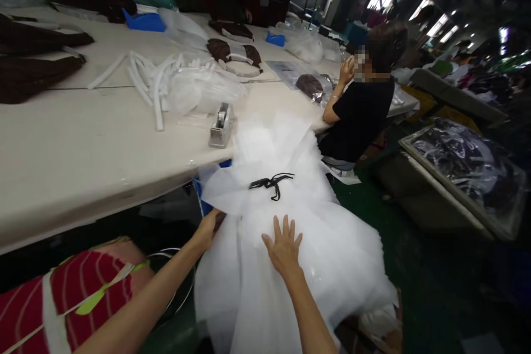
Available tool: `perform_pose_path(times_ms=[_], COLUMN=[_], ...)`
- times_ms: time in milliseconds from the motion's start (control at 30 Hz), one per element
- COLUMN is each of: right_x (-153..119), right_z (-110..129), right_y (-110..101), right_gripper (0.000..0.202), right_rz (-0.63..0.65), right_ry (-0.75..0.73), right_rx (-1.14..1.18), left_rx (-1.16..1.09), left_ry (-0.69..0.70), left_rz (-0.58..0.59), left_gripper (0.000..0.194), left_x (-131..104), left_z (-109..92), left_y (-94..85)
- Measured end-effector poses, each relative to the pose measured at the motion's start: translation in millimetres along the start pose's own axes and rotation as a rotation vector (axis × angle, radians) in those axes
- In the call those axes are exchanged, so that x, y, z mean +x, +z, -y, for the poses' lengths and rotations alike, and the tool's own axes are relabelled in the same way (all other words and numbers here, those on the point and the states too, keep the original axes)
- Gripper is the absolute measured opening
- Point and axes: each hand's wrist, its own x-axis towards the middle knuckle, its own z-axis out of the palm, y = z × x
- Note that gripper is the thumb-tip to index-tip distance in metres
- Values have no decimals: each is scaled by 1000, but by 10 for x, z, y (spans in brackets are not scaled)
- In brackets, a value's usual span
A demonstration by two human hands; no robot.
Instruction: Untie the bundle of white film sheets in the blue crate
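Big bundle of white sheet material [290, 215], thin & gauzy, tied round the middle w/ a black cord [271, 182]. Bundle leans against tabletop [83, 149] edge, spilling down toward the green floor [415, 265].

Right hand [284, 246] flat on top of the white sheets, fingers spread, grip apart, nothing clamped. Left hand [207, 228] at bundle's left edge, fingers tucked into the sheet layers; grip appears closed on a fold of the sheets, fingertips hidden by material.

Around:
- Tape dispenser [221, 126] on tabletop, just beside top of bundle, upper left.
- White foam strips [145, 80] & clear plastic bags [203, 88] farther back on tabletop.
- Dark brown pieces [37, 69] at far left; more brown pieces [232, 52] mid-tabletop.
- Blue trays [143, 21] near back edge; blue bit also showing under tabletop edge, behind left side of bundle.
- Red/white striped fabric [70, 287] lower left, under left forearm, w/ a metal ring [178, 276] partly hidden next to it.
- Seated co-worker in black top [359, 113] at tabletop's right end, just behind bundle, hand raised to head.
- Box w/ clear-bagged dark goods [464, 168] on floor at right, well apart from bundle.

In the way: bundle itself blocks view of tabletop edge & space beneath; co-worker close behind it.
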Motion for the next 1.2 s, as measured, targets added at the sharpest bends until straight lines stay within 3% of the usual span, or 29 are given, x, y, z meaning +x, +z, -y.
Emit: perform_pose_path(times_ms=[67, 133, 233, 333, 433, 500, 633, 733, 800, 900, 1000, 1100, 1200], right_x=[-41, -68, -52, 39, 163, 224, 247, 220, 208, 208, 240, 347, 572], right_z=[-87, -180, -333, -496, -622, -668, -694, -715, -757, -868, -980, -982, -836], right_y=[195, 309, 399, 489, 580, 601, 532, 488, 514, 644, 805, 881, 843], right_gripper=[65, 66, 67, 69, 67, 66, 62, 56, 52, 48, 43, 39, 38], right_rz=[49, 60, 7, 8, 88, 142, 211, 232, 249, 236, 143, -28, -76], right_ry=[-12, -35, -11, 42, 8, 0, -30, -67, -80, -92, -119, -131, -106], right_rx=[-17, -28, -22, -14, -15, -23, -29, -27, -33, -27, 40, 140, 214], left_rx=[68, 150, 246, 323, 425, 494, 582, 610, 619, 626, 641, 668, 674], left_ry=[-24, -40, -67, -79, -97, -67, 125, 211, 228, 224, 178, 117, 110], left_rz=[32, 42, 70, 66, 28, -7, -70, -21, 25, 99, 165, 233, 295], left_gripper=[50, 59, 82, 78, 69, 63, 40, 27, 23, 26, 34, 30, 20], left_x=[-45, -175, -340, -327, -228, -199, -159, 75, 337, 732, 992, 1119, 1185], left_z=[103, 226, 388, 463, 427, 339, 63, -81, -75, 75, 276, 400, 422], left_y=[-53, 4, 291, 656, 865, 884, 845, 953, 1105, 1364, 1535, 1549, 1439])
